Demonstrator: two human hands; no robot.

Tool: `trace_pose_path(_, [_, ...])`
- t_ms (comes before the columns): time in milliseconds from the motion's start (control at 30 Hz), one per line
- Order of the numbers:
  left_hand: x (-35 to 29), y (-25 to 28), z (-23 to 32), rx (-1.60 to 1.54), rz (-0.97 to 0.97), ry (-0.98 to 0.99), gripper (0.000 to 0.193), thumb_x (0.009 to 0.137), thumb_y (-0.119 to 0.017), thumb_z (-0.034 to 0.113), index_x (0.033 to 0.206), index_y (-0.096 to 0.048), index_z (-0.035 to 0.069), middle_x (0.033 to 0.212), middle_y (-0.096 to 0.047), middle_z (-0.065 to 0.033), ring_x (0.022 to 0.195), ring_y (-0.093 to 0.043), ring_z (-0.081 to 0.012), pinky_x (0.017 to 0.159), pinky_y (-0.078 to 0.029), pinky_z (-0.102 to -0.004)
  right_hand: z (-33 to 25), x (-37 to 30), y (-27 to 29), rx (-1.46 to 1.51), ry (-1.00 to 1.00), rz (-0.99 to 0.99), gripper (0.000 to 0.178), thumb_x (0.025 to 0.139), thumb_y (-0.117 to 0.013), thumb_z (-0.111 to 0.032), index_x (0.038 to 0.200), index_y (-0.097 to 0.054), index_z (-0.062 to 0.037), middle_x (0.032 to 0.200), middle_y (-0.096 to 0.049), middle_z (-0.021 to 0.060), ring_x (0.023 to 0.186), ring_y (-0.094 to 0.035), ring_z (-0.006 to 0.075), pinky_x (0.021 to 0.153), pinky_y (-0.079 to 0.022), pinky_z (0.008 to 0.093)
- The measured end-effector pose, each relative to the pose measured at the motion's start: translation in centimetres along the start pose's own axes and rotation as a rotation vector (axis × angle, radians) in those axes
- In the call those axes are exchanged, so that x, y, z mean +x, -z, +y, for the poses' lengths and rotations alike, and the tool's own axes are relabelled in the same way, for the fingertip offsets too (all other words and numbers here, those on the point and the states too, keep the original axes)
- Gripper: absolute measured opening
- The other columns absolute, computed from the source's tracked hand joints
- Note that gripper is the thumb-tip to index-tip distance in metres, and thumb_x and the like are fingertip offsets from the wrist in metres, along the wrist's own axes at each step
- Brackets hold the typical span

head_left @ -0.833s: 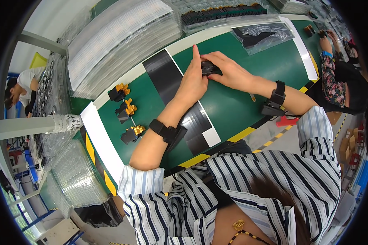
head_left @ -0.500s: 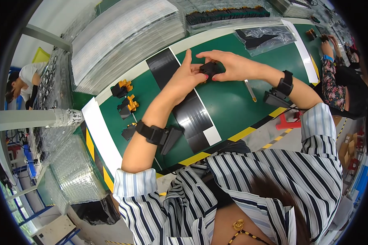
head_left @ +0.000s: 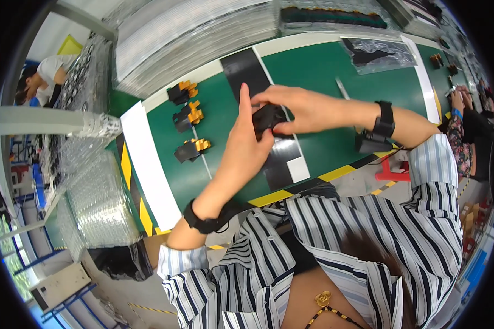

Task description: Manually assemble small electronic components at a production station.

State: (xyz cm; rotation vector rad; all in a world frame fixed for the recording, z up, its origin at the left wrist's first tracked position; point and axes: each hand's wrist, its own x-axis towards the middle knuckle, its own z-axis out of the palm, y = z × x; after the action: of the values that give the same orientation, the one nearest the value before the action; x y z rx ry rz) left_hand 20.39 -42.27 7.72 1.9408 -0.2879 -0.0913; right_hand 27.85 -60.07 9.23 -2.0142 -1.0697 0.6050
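Both hands hold a small black block-shaped part (head_left: 268, 118) above the black strip (head_left: 243, 72) that crosses the green work table (head_left: 318, 159). My left hand (head_left: 246, 143) grips its near left side, the thumb against it and one finger pointing up. From the right, my right hand (head_left: 301, 111) pinches it between thumb and fingers. Fingers cover much of the part, so its detail is hidden. To the left stand three black-and-orange parts in a column: a far one (head_left: 182, 92), a middle one (head_left: 187, 116) and a near one (head_left: 192, 149).
A slim pen-like tool (head_left: 342, 89) lies partly under my right forearm. Behind it is a clear plastic bag (head_left: 379, 55) with black content. Stacked clear trays (head_left: 197, 41) border the far edge. At far right, a co-worker's hands (head_left: 460, 98) are near small parts.
My hands have moved left and nearer with the black part, from right of the black strip to over it. The view has shifted, so the table appears farther right.
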Motion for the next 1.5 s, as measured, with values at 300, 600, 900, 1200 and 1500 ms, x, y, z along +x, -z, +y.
trace_pose_path(300, [-8.4,1.3,-2.9,0.152,0.236,0.172,0.080,0.078,-0.052,-0.009,0.143,-0.005,-0.002,0.120,-0.045,-0.0234,0.107,-0.050,-0.0370,0.088,-0.043,-0.0388,-1.6,2.3,-11.2,0.193,0.131,0.248,0.066,0.079,-0.059,-0.002,0.138,-0.029,-0.0018,0.139,-0.034,0.0167,0.129,-0.033,0.0321,0.105,-0.031,0.0351])
trace_pose_path(600, [-8.7,0.2,-4.7,0.228,0.349,0.067,0.084,0.073,-0.054,-0.012,0.142,-0.006,-0.004,0.117,-0.047,-0.0238,0.105,-0.049,-0.0390,0.090,-0.040,-0.0396,-2.0,2.7,-12.9,0.174,0.096,0.278,0.070,0.077,-0.060,0.000,0.139,-0.026,-0.0020,0.141,-0.032,0.0174,0.130,-0.031,0.0332,0.105,-0.031,0.0368])
trace_pose_path(900, [-9.0,0.4,-4.7,0.067,0.410,0.045,0.090,0.072,-0.057,-0.012,0.142,0.000,-0.004,0.114,-0.048,-0.0216,0.105,-0.049,-0.0375,0.091,-0.040,-0.0384,-2.5,3.5,-10.0,-0.049,0.179,0.110,0.060,0.075,-0.063,0.000,0.130,-0.040,-0.0045,0.122,-0.048,0.0137,0.112,-0.049,0.0303,0.095,-0.042,0.0353])
trace_pose_path(1200, [-10.1,2.6,-3.5,-0.246,0.296,0.209,0.095,0.076,-0.061,-0.006,0.143,0.006,0.002,0.130,-0.035,-0.0171,0.112,-0.047,-0.0261,0.092,-0.042,-0.0338,-3.4,4.8,-9.7,0.312,-0.137,-0.051,0.055,0.078,-0.063,-0.005,0.129,-0.041,-0.0038,0.109,-0.052,0.0089,0.102,-0.053,0.0186,0.090,-0.044,0.0304])
trace_pose_path(1500, [-12.3,1.8,-4.2,-0.627,0.622,0.243,0.075,0.083,-0.062,0.001,0.142,-0.015,-0.001,0.124,-0.044,-0.0120,0.106,-0.050,-0.0188,0.088,-0.044,-0.0288,-5.1,4.3,-11.3,1.432,-0.490,0.108,0.049,0.085,-0.057,-0.006,0.131,-0.039,-0.0015,0.107,-0.054,0.0059,0.097,-0.052,0.0102,0.087,-0.042,0.0242])
